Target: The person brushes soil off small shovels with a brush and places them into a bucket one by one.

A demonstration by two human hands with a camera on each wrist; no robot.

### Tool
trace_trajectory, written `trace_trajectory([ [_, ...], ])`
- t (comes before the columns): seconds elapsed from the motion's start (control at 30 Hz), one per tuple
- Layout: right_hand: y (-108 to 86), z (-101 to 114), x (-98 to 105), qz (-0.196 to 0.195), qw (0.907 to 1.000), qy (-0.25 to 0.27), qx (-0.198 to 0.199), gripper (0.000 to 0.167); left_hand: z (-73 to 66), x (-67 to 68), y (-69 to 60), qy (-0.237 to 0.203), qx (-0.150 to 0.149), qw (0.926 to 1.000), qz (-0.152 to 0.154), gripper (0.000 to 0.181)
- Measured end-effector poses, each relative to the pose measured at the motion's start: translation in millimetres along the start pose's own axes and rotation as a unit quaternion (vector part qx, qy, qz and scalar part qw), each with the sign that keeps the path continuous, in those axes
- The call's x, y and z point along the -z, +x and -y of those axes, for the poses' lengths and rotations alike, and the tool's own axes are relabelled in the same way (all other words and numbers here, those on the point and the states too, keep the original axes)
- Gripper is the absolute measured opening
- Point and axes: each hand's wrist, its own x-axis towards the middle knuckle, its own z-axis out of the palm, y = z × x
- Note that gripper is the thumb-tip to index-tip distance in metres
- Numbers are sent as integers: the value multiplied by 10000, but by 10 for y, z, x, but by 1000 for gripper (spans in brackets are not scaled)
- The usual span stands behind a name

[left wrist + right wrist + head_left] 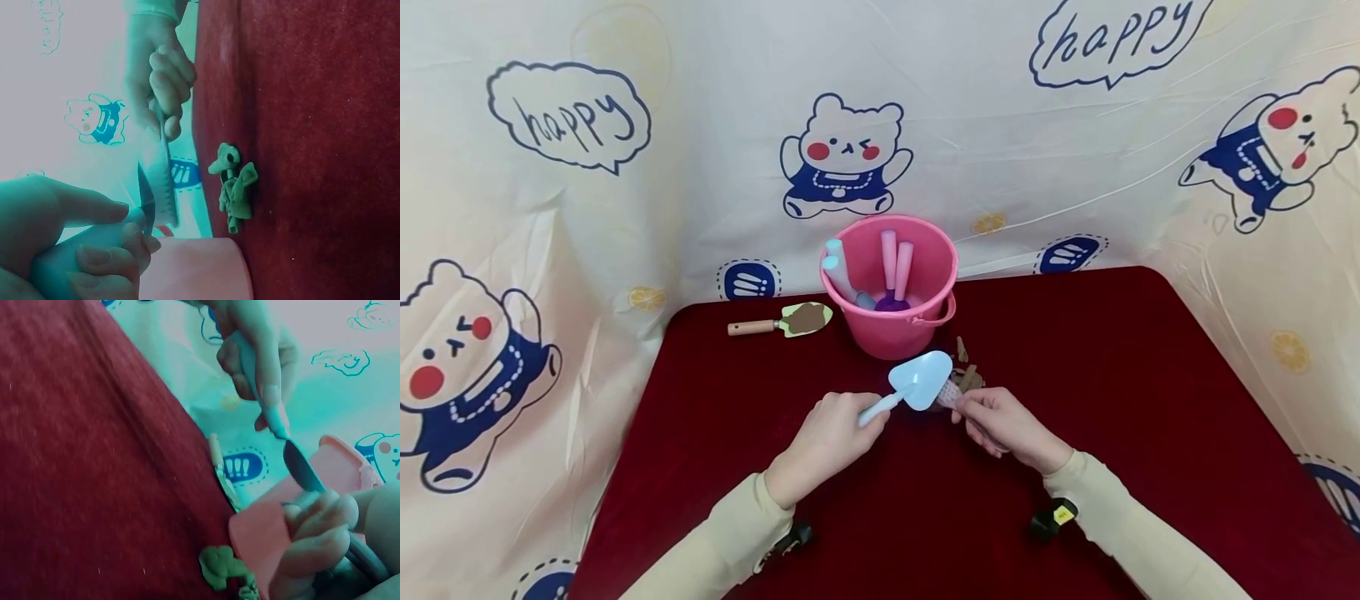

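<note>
My left hand (pixel 827 442) grips the handle of a light blue toy trowel (pixel 928 375). The same trowel (pixel 146 194) appears nearly edge-on in the left wrist view. With its fingertips, my right hand (pixel 1003 421) pinches a pale, bumpy-textured piece (pixel 950 393), close beside the trowel's blade. Seen by the left wrist, this piece (pixel 164 194) is broad with a ridged edge; its exact kind is unclear. Brown crumpled lumps (pixel 968 377) lie on the table just beyond, partly hidden by the right hand and the piece; they look greenish in the left wrist view (pixel 234 194).
Behind the hands stands a pink bucket (pixel 887 333) with its handle lowered, holding light blue (pixel 838 267) and pink-handled tools (pixel 902 271). Left of it lies a wooden-handled trowel (pixel 805 320) bearing a brown patch. A dark red cloth (pixel 715 433) covers the table; printed curtains surround it.
</note>
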Motion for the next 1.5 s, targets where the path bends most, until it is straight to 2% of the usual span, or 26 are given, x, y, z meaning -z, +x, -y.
trace_trajectory([
  [0.07, 3, -1, 7, -178, 9998, -2, 43, 36, 1, 0, -3, -31, 4, 10000, -43, 8],
  [0.13, 9, -9, -7, -169, 9998, -99, 96, 36, 3, -4, -3, -73, 23, 9999, -103, 6],
  [0.3, 11, -18, -80, 299, 9988, -366, 126, 40, -2, -21, 14, -186, 34, 9997, -140, 5],
  [0.37, 6, -4, -84, 367, 9986, -363, 123, 40, -6, -27, 17, -184, 34, 9997, -123, 5],
  [0.47, 5, 21, -33, 184, 9993, -293, 111, 41, -6, -35, 11, -213, 24, 9998, -45, 7],
  [0.6, 13, 37, 64, -307, 9995, -51, 86, 41, -4, -34, -2, -246, -71, 9997, 5, 7],
  [0.67, 14, 39, 74, -418, 9991, 20, 74, 40, 1, -32, 0, -195, -115, 9997, -76, 7],
  [0.77, 5, 33, 27, -202, 9996, -151, 81, 40, 12, -37, 18, -158, -99, 9996, -231, 6],
  [0.87, -17, 32, -49, 185, 9989, -408, 125, 40, 16, -45, 37, -190, -30, 9996, -209, 6],
  [0.93, -27, 38, -77, 299, 9980, -520, 190, 39, 9, -42, 42, -218, 4, 9997, -144, 6],
  [1.07, -13, 62, -32, 4, 9984, -510, 225, 39, 8, -38, 38, -180, -18, 9998, -65, 7],
  [1.17, 5, 75, 49, -346, 9987, -345, 161, 40, 21, -38, 29, -176, -1, 9998, -15, 8],
  [1.27, 19, 74, 101, -515, 9984, -185, 125, 41, 33, -44, 23, -228, 26, 9997, -22, 9],
  [1.33, 27, 66, 98, -452, 9987, -192, 103, 40, 33, -50, 26, -308, 23, 9995, -68, 8],
  [1.5, 34, 29, -39, 86, 9991, -398, 152, 39, 12, -85, 38, -537, -16, 9985, -96, 6],
])
